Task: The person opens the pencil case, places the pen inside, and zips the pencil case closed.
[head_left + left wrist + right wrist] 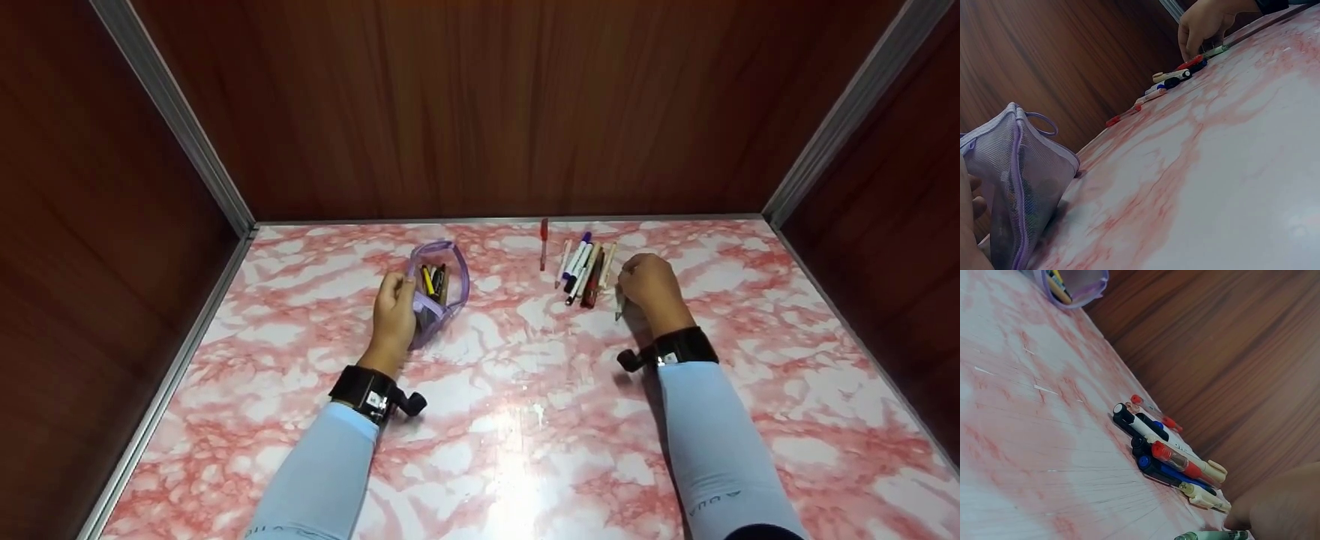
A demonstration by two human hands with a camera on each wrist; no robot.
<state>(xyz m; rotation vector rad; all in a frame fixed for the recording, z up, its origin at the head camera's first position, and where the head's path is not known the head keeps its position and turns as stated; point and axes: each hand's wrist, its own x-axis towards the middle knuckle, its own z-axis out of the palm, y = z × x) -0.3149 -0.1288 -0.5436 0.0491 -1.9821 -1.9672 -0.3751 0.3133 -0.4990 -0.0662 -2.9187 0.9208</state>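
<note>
My left hand (391,315) grips the near-left side of a purple mesh pencil pouch (465,281), whose opening gapes upward. Inside it stand several pens and a yellow marker (427,280). In the left wrist view, the mesh wall and purple zipper edge of the pouch (1018,185) fill the lower left. Over on the right, my right hand (651,285) is lowered to the table and pinches a whitish pen with a greenish tip (1207,535). Its fingertips are mostly hidden. A loose bundle of pens and markers (581,270) lies just left of that hand.
A red-capped pen (544,244) lies apart from the bundle, near the back edge. The table (510,390) has a red-and-white marbled top. Brown wood-look panels (480,112) with metal edging enclose the back and both sides.
</note>
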